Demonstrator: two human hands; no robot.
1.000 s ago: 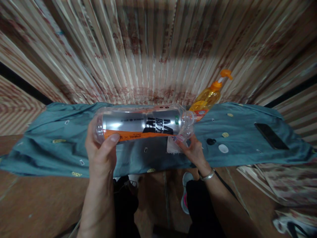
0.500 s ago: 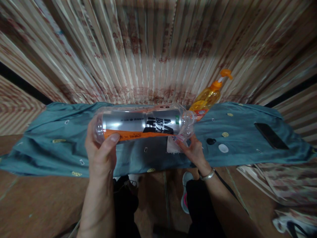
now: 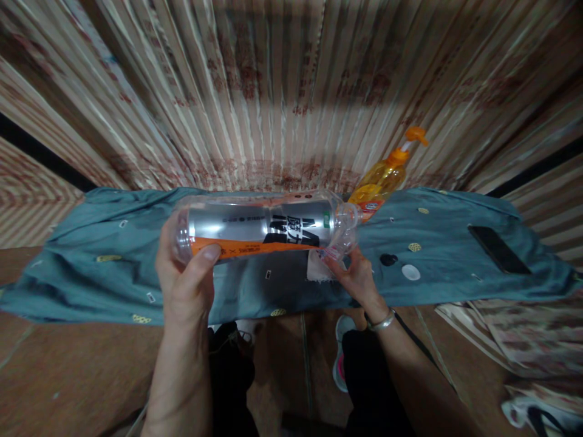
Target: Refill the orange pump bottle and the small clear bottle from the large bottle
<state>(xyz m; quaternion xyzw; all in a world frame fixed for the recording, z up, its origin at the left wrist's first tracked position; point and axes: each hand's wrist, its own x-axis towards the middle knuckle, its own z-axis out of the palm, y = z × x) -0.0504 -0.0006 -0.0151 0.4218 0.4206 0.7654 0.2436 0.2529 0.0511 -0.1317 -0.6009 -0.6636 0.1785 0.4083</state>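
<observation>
As forearms [image 3: 182, 370] converge | left hand [image 3: 186, 270] clasps bottle [image 3: 255, 226] | right hand [image 3: 357, 276] pinches pale sheet [image 3: 317, 268]

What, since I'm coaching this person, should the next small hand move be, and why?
Perhaps tip the silver-labelled bottle slightly neck-up: the left hand holds it sideways by the base, the right hand is at the neck end, and no cap shows there.

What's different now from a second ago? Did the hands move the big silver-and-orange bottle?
Nothing has visibly moved, been grabbed or let go. The left hand still grips the base end of the big bottle, and the right hand is still by its neck end. The orange pump bottle and black phone stayed put too.
</observation>
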